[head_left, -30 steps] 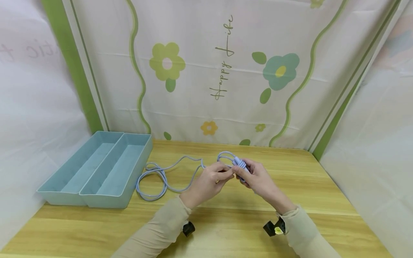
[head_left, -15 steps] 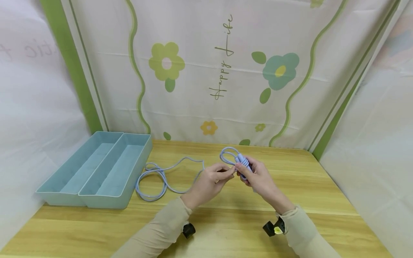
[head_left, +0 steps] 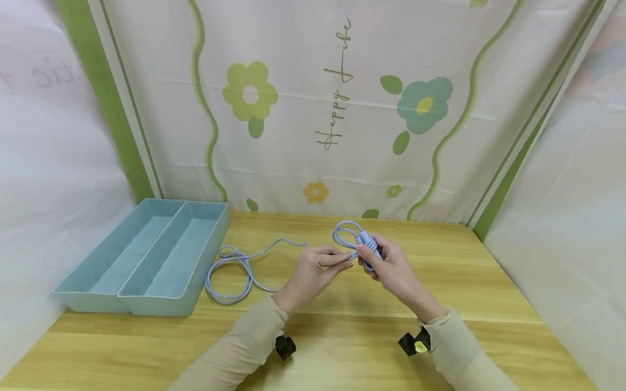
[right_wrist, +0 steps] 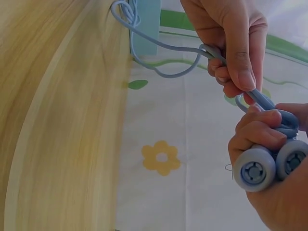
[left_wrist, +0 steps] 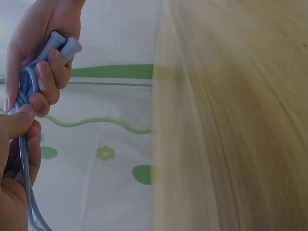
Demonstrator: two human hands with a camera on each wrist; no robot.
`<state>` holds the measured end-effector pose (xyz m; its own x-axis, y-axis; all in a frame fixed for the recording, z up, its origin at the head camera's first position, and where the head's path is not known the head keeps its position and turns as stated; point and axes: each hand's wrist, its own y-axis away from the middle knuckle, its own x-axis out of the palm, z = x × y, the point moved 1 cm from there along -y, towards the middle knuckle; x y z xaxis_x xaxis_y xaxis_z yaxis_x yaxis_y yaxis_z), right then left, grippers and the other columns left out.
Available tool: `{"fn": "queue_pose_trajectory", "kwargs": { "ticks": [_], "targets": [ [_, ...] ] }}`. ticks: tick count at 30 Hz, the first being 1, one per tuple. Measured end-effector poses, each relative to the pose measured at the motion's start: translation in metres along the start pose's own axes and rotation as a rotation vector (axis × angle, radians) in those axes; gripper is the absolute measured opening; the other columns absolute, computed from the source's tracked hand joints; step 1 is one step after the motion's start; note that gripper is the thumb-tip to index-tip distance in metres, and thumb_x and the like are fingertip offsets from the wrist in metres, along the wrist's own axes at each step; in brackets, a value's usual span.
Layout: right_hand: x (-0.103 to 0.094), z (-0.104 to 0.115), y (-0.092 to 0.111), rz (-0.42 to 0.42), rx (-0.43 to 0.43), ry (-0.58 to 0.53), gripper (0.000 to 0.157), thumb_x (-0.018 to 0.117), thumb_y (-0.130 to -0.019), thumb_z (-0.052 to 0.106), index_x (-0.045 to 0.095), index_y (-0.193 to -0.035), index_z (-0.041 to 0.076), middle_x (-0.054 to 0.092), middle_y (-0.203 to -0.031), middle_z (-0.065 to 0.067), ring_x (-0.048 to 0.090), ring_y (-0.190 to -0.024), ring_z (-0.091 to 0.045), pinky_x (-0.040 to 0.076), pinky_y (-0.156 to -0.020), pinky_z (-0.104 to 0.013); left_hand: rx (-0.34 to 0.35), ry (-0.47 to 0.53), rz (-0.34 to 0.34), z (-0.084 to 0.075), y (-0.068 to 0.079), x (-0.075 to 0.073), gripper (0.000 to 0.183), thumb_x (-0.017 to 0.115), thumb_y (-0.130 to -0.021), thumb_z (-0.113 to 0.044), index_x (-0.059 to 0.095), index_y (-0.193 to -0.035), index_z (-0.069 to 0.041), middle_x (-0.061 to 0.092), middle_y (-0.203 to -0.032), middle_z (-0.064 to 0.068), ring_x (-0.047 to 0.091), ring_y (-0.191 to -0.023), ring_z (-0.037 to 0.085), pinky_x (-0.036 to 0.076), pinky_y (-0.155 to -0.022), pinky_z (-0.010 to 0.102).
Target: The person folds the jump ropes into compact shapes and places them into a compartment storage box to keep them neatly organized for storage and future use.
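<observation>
A periwinkle-blue jump rope (head_left: 228, 302) has its two handles (head_left: 365, 239) side by side, with turns of the cord wrapped around them. My right hand (head_left: 396, 272) grips the wrapped handles, fingers curled about them. In the right wrist view the round ends of the handles (right_wrist: 254, 169) stick out below its fingers. My left hand (head_left: 309, 276) pinches the cord just left of the bundle, thumb against fingers; the left wrist view shows cord (left_wrist: 25, 159) running through it. A loop rises above the handles, and the loose cord trails left to a coil on the table.
Two blue-green trays (head_left: 155, 305) stand side by side at the left of the wooden table (head_left: 337, 361), close to the coiled cord. A printed curtain (head_left: 293, 141) hangs behind the table, and white cloth covers both sides.
The handle bundle has turned more upright in my right hand and its loop has risen slightly. My left hand has shifted slightly left, still pinching the cord.
</observation>
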<state>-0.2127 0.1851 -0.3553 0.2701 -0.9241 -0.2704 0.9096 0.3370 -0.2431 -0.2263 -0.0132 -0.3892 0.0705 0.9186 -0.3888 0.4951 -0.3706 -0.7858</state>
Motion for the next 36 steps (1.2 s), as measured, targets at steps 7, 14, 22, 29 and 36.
{"fn": "queue_pose_trajectory", "kwargs": {
  "ticks": [7, 14, 22, 29, 36],
  "targets": [
    [0.000, 0.002, 0.000, 0.010, -0.006, -0.041, 0.034, 0.053, -0.105, 0.027, 0.055, -0.110, -0.007, 0.057, -0.082, -0.019, 0.045, -0.056, -0.013, 0.036, -0.044, -0.021, -0.018, 0.033, -0.024, 0.002, 0.000, -0.001, 0.018, 0.075, -0.087, -0.006, 0.077, -0.104, -0.001, 0.070, -0.085, 0.000, 0.055, -0.061, 0.003, 0.046, -0.051, 0.018],
    [-0.001, 0.004, 0.000, 0.025, -0.038, -0.050, 0.031, 0.052, -0.105, 0.026, 0.055, -0.110, -0.004, 0.057, -0.085, -0.019, 0.045, -0.057, -0.014, 0.037, -0.045, -0.025, -0.105, 0.110, -0.036, -0.001, -0.001, -0.001, 0.015, 0.077, -0.084, -0.001, 0.077, -0.099, 0.003, 0.072, -0.083, 0.007, 0.061, -0.061, 0.005, 0.051, -0.050, 0.022],
    [-0.004, 0.004, 0.001, 0.046, -0.047, -0.065, 0.029, 0.052, -0.105, 0.025, 0.056, -0.115, -0.002, 0.058, -0.087, -0.020, 0.045, -0.058, -0.015, 0.037, -0.046, -0.025, -0.105, 0.142, 0.006, -0.018, -0.007, -0.011, 0.013, 0.074, -0.084, 0.006, 0.075, -0.096, 0.010, 0.072, -0.080, 0.013, 0.063, -0.058, 0.015, 0.053, -0.054, 0.023],
    [-0.007, 0.004, 0.000, 0.066, -0.052, -0.048, 0.030, 0.051, -0.105, 0.024, 0.058, -0.119, -0.001, 0.059, -0.086, -0.020, 0.045, -0.057, -0.014, 0.038, -0.046, -0.023, -0.186, 0.182, 0.086, -0.014, -0.008, -0.017, 0.012, 0.069, -0.089, 0.007, 0.074, -0.099, 0.009, 0.072, -0.081, 0.015, 0.062, -0.057, 0.023, 0.053, -0.054, 0.024],
    [-0.008, 0.004, 0.001, 0.104, -0.041, -0.056, 0.030, 0.052, -0.105, 0.024, 0.058, -0.121, 0.000, 0.057, -0.085, -0.020, 0.044, -0.056, -0.015, 0.035, -0.043, -0.025, -0.308, 0.242, 0.184, 0.011, -0.001, -0.014, 0.016, 0.066, -0.094, -0.004, 0.076, -0.104, 0.002, 0.073, -0.084, 0.007, 0.062, -0.065, 0.017, 0.056, -0.058, 0.038]
  ]
}}
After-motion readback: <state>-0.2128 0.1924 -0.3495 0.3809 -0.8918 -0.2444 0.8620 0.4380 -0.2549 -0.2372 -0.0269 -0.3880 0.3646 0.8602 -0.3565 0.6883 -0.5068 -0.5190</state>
